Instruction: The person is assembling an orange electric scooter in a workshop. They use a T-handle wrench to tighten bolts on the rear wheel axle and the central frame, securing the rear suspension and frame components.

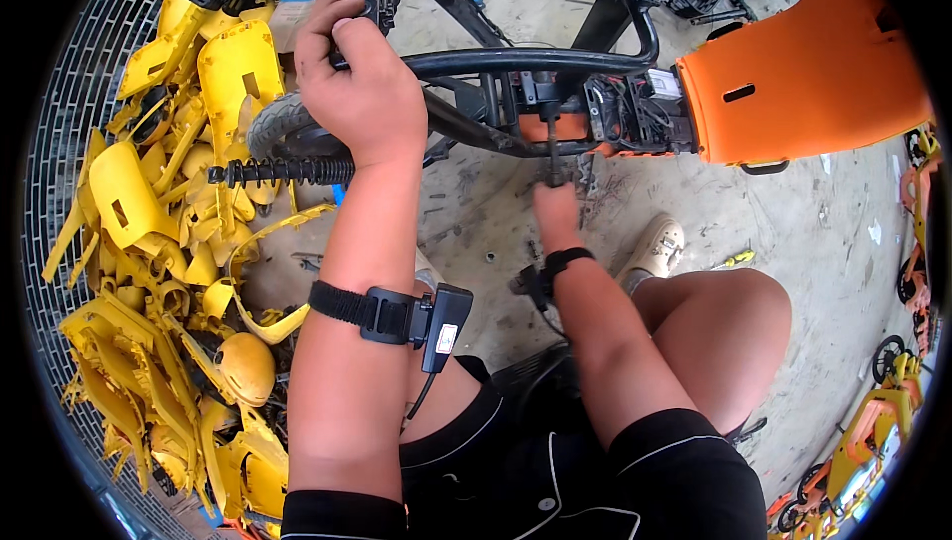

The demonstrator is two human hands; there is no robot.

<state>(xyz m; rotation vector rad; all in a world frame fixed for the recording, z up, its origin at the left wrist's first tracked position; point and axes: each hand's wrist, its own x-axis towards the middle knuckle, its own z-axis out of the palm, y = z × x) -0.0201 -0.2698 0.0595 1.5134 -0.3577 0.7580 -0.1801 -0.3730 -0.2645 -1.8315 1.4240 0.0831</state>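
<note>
The left grip (363, 84) holds the left end of the black frame (526, 61). The frame's middle lies past the right grip (557, 208), curled round a tool (554, 158).

The left grip (362, 89) curls around the left part of a black frame (535, 58); the right grip (557, 205) holds a blurred dark tool (555, 158). Yellow panels (139, 183) heap left, an orange panel (803, 74) right.
</note>
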